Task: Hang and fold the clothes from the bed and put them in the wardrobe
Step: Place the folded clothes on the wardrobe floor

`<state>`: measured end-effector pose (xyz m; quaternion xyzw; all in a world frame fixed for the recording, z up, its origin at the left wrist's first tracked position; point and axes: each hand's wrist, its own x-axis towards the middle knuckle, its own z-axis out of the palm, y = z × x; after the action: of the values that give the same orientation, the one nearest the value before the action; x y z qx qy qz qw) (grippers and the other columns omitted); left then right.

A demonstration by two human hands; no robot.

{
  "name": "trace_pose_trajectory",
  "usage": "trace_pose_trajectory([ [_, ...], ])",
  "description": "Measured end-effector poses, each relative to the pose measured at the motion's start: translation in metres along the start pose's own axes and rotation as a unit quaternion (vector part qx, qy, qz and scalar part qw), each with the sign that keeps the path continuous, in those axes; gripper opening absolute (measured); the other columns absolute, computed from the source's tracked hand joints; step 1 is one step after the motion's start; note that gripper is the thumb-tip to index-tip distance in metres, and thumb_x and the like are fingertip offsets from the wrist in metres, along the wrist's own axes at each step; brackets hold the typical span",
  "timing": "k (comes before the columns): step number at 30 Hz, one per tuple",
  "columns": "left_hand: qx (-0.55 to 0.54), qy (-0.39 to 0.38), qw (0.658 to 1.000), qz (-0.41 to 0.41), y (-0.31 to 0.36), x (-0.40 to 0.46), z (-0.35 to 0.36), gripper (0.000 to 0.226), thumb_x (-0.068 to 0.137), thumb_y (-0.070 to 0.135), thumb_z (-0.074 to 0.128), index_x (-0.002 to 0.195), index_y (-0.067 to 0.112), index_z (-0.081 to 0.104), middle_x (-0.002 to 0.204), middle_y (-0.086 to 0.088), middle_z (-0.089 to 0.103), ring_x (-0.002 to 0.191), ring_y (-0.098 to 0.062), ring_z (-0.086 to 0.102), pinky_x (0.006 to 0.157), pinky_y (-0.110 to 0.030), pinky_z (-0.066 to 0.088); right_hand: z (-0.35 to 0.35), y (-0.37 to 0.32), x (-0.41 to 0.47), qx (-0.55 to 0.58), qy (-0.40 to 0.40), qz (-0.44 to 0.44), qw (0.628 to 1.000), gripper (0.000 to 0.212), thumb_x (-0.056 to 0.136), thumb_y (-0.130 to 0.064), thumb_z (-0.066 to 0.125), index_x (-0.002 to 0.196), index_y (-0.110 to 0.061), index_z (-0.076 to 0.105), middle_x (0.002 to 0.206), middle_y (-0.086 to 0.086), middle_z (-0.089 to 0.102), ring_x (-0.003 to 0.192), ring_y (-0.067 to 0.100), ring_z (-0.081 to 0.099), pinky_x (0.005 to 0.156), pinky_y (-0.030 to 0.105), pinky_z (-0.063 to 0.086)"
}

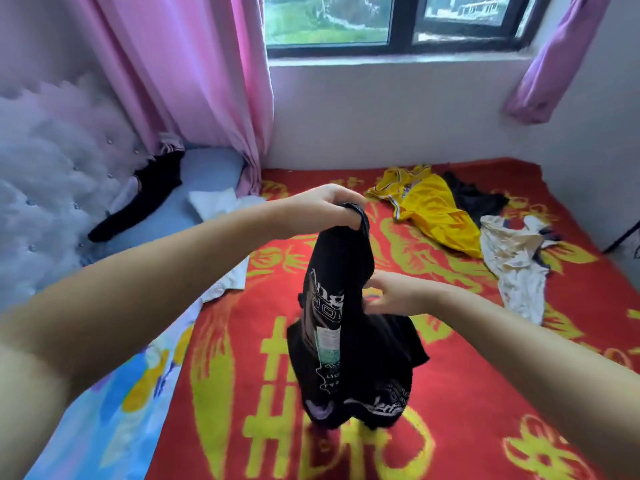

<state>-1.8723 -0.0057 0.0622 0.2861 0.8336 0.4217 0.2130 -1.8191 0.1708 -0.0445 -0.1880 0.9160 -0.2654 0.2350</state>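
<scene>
Bed (450,393) under red-and-yellow blanket, yellow jersey (429,209) near window wall, left hand (329,209) clenched on black printed T-shirt (346,341) top, right hand (391,294) pinching its side.

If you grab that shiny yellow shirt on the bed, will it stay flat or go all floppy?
Probably floppy: the yellow jersey already lies crumpled in soft folds on the red blanket. Its sheen suggests smooth, perhaps slippery fabric. It looks thin, so likely light.

Black printed shirt (346,341), yellow jersey (429,209), red-and-yellow patterned blanket (467,393).
</scene>
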Motion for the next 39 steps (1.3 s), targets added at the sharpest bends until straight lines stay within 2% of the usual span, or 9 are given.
trace_pose_trajectory([
  [5,0.035,0.029,0.998,0.038,0.043,-0.025,-0.020,0.024,0.079,0.020,0.056,0.056,0.022,0.051,0.057,0.009,0.036,0.054,-0.007,0.035,0.050,-0.021,0.030,-0.018,-0.027,-0.014,-0.048,0.137,0.042,0.988,0.019,0.090,-0.018,0.056,0.098,-0.003,0.064,0.098,0.013,0.068,0.087,0.025,0.059,0.071,0.032,0.043],
  [9,0.014,0.113,0.992,0.045,0.050,-0.040,-0.046,0.039,0.090,0.011,0.057,0.053,0.022,0.051,0.049,0.013,0.039,0.045,-0.004,0.037,0.043,-0.014,0.032,-0.062,-0.015,-0.039,-0.022,0.276,0.066,0.958,0.014,0.086,-0.016,0.060,0.089,-0.003,0.065,0.087,0.012,0.065,0.085,0.026,0.057,0.069,0.034,0.038],
  [13,0.024,0.164,0.984,0.061,0.054,-0.055,-0.067,0.032,0.089,0.018,0.057,0.057,0.018,0.052,0.050,0.010,0.041,0.046,-0.006,0.039,0.044,-0.017,0.033,-0.090,-0.004,-0.059,-0.063,0.268,0.054,0.960,0.016,0.083,-0.016,0.064,0.095,-0.006,0.067,0.088,0.004,0.050,0.088,0.018,0.048,0.065,0.021,0.027],
  [16,0.083,0.191,0.976,0.058,0.055,-0.062,-0.082,0.030,0.091,0.021,0.058,0.068,0.000,0.055,0.057,0.000,0.042,0.053,-0.013,0.040,0.051,-0.022,0.033,-0.112,0.006,-0.074,-0.089,0.279,0.076,0.953,0.017,0.081,-0.014,0.064,0.095,-0.006,0.067,0.087,0.008,0.058,0.084,0.022,0.053,0.066,0.027,0.035],
  [20,0.120,0.200,0.971,0.061,0.055,-0.069,-0.088,0.037,0.093,0.027,0.060,0.061,0.012,0.049,0.051,0.010,0.039,0.048,-0.007,0.036,0.048,-0.016,0.031,-0.141,0.010,-0.089,0.043,0.349,0.085,0.932,0.007,0.080,-0.004,0.060,0.078,-0.006,0.054,0.062,0.003,0.052,0.058,0.021,0.050,0.043,0.016,0.037],
  [28,0.123,0.229,0.965,0.047,0.049,-0.076,-0.098,0.025,0.083,0.044,0.067,0.067,0.024,0.065,0.056,0.010,0.061,0.050,-0.004,0.055,0.050,-0.015,0.043,-0.177,-0.015,-0.121,0.248,0.313,-0.044,0.916,0.032,0.089,0.003,0.051,0.063,-0.013,0.060,0.054,-0.003,0.047,0.045,0.006,0.042,0.041,0.018,0.031],
  [31,0.173,0.285,0.941,0.052,0.055,-0.077,-0.103,0.030,0.087,0.046,0.060,0.069,0.023,0.066,0.058,0.007,0.060,0.049,-0.005,0.051,0.052,-0.015,0.040,-0.198,-0.031,-0.132,0.121,0.344,-0.085,0.927,0.040,0.090,-0.001,0.053,0.055,-0.020,0.062,0.053,-0.013,0.050,0.049,0.000,0.041,0.050,0.017,0.033],
  [35,0.203,0.420,0.878,0.109,0.073,-0.070,-0.104,0.029,0.093,0.044,0.056,0.083,0.020,0.069,0.068,0.009,0.064,0.061,-0.002,0.058,0.057,-0.009,0.042,-0.217,-0.042,-0.134,0.035,0.452,-0.094,0.887,0.028,0.088,-0.005,0.048,0.069,-0.021,0.061,0.058,-0.014,0.055,0.054,0.000,0.047,0.056,0.017,0.036],
  [39,0.120,0.259,0.958,0.025,0.072,-0.068,-0.098,0.044,0.086,0.044,0.064,0.087,0.001,0.069,0.065,-0.001,0.064,0.055,-0.011,0.057,0.052,-0.014,0.045,-0.206,-0.031,-0.127,-0.002,0.401,-0.021,0.916,0.023,0.091,-0.004,0.043,0.082,-0.006,0.063,0.061,-0.004,0.055,0.054,0.008,0.049,0.055,0.026,0.038],
])
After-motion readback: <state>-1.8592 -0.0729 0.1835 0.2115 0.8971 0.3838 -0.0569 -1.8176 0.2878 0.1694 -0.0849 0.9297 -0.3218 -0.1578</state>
